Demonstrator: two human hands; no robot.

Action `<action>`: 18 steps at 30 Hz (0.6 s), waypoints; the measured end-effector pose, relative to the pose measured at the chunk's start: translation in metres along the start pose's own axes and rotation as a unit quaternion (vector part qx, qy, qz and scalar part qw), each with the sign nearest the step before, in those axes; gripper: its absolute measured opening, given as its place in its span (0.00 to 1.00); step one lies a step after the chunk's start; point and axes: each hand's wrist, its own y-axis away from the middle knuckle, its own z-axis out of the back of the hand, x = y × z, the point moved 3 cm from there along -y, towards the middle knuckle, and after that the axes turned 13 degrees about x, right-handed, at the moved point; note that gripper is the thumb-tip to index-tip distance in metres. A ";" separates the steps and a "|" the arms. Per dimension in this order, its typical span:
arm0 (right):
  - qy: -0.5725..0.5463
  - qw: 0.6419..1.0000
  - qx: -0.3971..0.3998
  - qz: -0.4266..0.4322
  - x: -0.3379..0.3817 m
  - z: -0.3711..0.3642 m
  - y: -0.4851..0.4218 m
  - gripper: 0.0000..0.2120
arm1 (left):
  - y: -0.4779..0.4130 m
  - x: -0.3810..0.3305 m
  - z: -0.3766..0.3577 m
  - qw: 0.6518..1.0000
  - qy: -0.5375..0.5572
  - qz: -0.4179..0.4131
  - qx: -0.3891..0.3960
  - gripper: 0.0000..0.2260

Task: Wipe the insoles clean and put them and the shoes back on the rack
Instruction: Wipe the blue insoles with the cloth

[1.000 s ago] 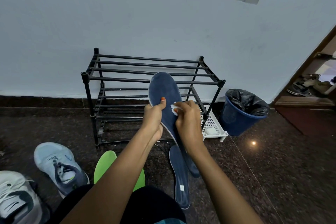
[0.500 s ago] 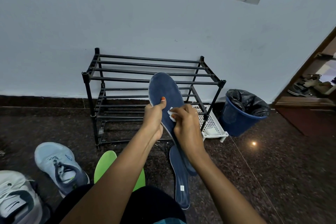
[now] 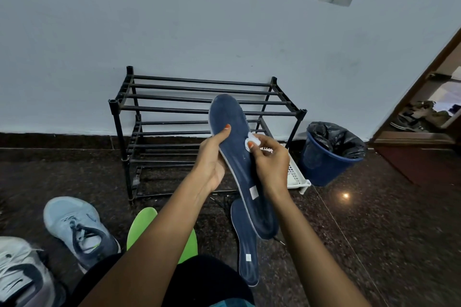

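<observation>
1. The left hand (image 3: 212, 157) grips the held blue insole (image 3: 234, 129) along its 9 o'clock edge. The thumb lies on the top face and the fingers are curled round behind.
2. The right hand (image 3: 270, 166) is pinching a small white wipe (image 3: 252, 142), pressed onto the insole's 3 o'clock edge roughly mid-length.
3. The bit that matters: the insole's long axis runs from the toe at 11 o'clock to the heel at 5 o'clock. With the wipe parked in the middle, there's a toe stretch up toward 11 from the right hand and a heel stretch down by that wrist toward 5. My guess is the strokes want to follow that line, with the right hand travelling and the left just steadying.
4. The rack (image 3: 199, 99) stands against the wall at 12 o'clock, right behind the toe tip, so both hands are about equally near it.
5. On the floor there's a second blue insole (image 3: 245, 244) at 6 o'clock just under the held heel, a green insole (image 3: 142, 222) at 7, a light blue shoe (image 3: 77, 227) at 8 and a white shoe (image 3: 20, 271) past that.
6. None of that is racked yet, so I reckon there's plenty left to do.
</observation>
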 end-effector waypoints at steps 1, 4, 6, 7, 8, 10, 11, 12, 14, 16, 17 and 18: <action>-0.009 1.000 -0.004 -0.001 0.001 -0.001 -0.001 0.06 | 0.001 0.002 -0.002 1.000 -0.010 0.003 0.010 0.11; -0.012 1.000 -0.011 0.013 0.003 -0.005 -0.002 0.07 | 0.003 0.008 -0.003 0.999 -0.026 0.029 0.025 0.11; -0.002 1.000 -0.012 0.023 0.004 -0.006 -0.001 0.07 | 0.004 0.010 -0.002 0.999 -0.004 0.047 0.022 0.16; 0.021 0.999 -0.014 0.037 0.004 -0.005 -0.001 0.08 | 0.003 0.010 -0.001 0.998 0.007 0.054 0.020 0.19; 0.059 0.997 -0.018 0.054 0.004 -0.005 0.000 0.08 | 0.003 0.010 -0.001 0.998 0.016 0.058 0.022 0.21; 0.130 0.987 -0.019 0.097 0.005 -0.003 0.002 0.07 | 0.002 0.010 -0.001 0.997 0.026 0.062 0.031 0.23; 0.148 0.981 -0.009 0.124 0.007 -0.003 0.002 0.07 | 0.002 0.010 -0.001 0.997 0.025 0.065 0.035 0.24; 0.161 0.975 0.006 0.152 0.008 -0.003 0.003 0.07 | 0.001 0.011 -0.001 0.997 0.022 0.067 0.039 0.24; 0.186 0.963 0.040 0.192 0.010 -0.006 0.007 0.08 | 0.000 0.011 0.001 0.997 0.009 0.065 0.044 0.25; 0.188 0.957 0.068 0.210 0.011 -0.010 0.011 0.12 | -0.001 0.010 0.002 0.997 0.002 0.064 0.047 0.26; 0.181 0.956 0.081 0.217 0.011 -0.012 0.013 0.15 | 0.000 0.010 0.002 0.997 0.001 0.065 0.051 0.27; 0.176 0.954 0.087 0.227 0.012 -0.013 0.015 0.17 | 0.000 0.011 0.001 0.996 0.000 0.064 0.056 0.27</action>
